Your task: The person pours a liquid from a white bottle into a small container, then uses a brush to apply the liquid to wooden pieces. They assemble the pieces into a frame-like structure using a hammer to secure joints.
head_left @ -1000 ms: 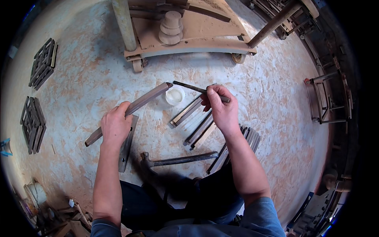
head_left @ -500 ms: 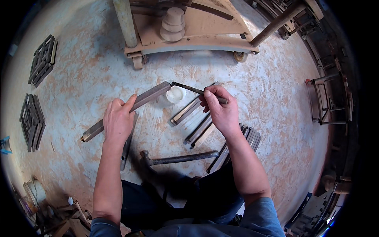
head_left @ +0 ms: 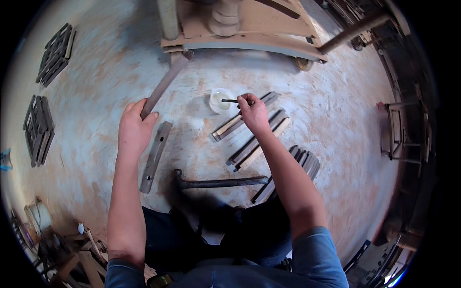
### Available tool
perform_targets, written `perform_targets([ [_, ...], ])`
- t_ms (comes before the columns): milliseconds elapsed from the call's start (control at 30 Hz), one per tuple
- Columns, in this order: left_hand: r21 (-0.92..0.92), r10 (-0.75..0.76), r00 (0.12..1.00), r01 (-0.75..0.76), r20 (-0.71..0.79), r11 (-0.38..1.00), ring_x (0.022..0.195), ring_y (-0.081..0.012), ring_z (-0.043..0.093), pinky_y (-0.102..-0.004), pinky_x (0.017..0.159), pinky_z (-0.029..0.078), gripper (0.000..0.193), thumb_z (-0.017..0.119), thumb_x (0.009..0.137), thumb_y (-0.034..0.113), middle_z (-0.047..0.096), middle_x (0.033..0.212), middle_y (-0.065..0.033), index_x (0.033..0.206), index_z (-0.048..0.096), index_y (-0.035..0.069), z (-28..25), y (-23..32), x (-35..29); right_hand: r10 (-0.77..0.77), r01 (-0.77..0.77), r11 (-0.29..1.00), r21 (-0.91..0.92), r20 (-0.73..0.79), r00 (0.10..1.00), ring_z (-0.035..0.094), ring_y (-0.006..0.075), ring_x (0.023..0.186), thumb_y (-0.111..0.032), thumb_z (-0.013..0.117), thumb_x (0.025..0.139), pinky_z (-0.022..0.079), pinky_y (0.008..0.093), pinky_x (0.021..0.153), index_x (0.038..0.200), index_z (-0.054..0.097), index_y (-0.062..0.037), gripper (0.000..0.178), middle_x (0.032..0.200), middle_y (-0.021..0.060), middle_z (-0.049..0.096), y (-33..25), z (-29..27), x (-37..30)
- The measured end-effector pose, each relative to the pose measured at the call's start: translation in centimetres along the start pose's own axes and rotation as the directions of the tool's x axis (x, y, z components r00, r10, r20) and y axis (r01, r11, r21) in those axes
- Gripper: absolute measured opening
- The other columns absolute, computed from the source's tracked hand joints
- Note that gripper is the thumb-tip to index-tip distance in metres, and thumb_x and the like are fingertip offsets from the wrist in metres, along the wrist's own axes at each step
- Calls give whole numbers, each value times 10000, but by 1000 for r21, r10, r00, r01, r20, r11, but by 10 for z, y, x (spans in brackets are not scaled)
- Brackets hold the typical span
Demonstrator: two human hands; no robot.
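My left hand (head_left: 133,126) is closed round the near end of a brown wooden bar (head_left: 165,86), which tilts up and away to the right. Between the fingers of my right hand (head_left: 253,114) is a thin dark stick (head_left: 230,101). Its tip reaches over a small round tub (head_left: 212,104) holding something whitish; whether it touches the contents I cannot tell. A wooden bar with slots (head_left: 156,154) lies on the floor to the right of my left forearm. In front of my knees rests a hammer (head_left: 223,182).
Bundled wooden strips (head_left: 257,142) lie beside my right arm, with more strips (head_left: 303,162) nearer me. Ahead stands a wheeled wooden cart (head_left: 252,45). Slatted wooden frames (head_left: 55,57) are stacked at left, scrap wood (head_left: 84,261) at lower left. A rack (head_left: 396,127) stands at right.
My left hand has swung the bar steeper, its far end now away from the stick. My right hand has drawn the stick from the bar's end to the tub.
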State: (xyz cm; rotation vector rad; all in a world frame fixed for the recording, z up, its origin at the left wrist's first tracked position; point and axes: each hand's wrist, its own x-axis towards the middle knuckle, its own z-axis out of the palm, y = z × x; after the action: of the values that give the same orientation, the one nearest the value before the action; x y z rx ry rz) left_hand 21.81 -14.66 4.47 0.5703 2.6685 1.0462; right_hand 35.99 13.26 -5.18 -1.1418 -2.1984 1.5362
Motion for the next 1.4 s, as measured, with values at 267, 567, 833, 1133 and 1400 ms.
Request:
perform_targets([
  [267,-816,-262,949,290,176,500,798,-132,567,-299,754,485,280,597,936,179,582,898,-18,1164,589,17,-35,-25,4,434,-455,757,468,161,887,609,198,778,-281,628,895,574,330,624,1202,561,8,427,1008,90,560,72,28,3],
  [567,-961,-308,941,204,139,189,829,-163,579,-341,766,506,321,557,963,269,584,918,-40,1159,554,15,-47,-56,20,273,-273,958,-83,-11,962,581,169,663,-335,583,927,494,315,580,1097,630,-7,373,861,67,616,93,-2,-38],
  [833,-636,-423,899,262,-112,725,693,-122,565,-293,661,472,308,731,849,251,608,783,-47,989,571,28,-36,-61,30,304,456,521,-721,656,691,553,351,1131,-421,664,824,459,453,960,1219,568,-103,516,1176,163,582,100,86,-206],
  [1133,-299,-412,898,354,-158,886,700,-115,550,-282,621,454,377,754,819,318,598,783,-47,922,593,-7,-43,-66,24,220,513,325,-795,591,776,566,300,1068,-197,487,906,464,428,885,1018,594,-103,182,1096,129,589,146,94,-203],
  [1400,-321,-361,917,295,-171,900,751,-205,634,-345,717,491,401,738,785,363,659,782,-104,923,613,7,-40,-75,26,289,460,560,-689,683,671,620,363,1014,-341,622,835,495,455,853,1001,579,-69,322,1035,183,649,121,72,-200],
])
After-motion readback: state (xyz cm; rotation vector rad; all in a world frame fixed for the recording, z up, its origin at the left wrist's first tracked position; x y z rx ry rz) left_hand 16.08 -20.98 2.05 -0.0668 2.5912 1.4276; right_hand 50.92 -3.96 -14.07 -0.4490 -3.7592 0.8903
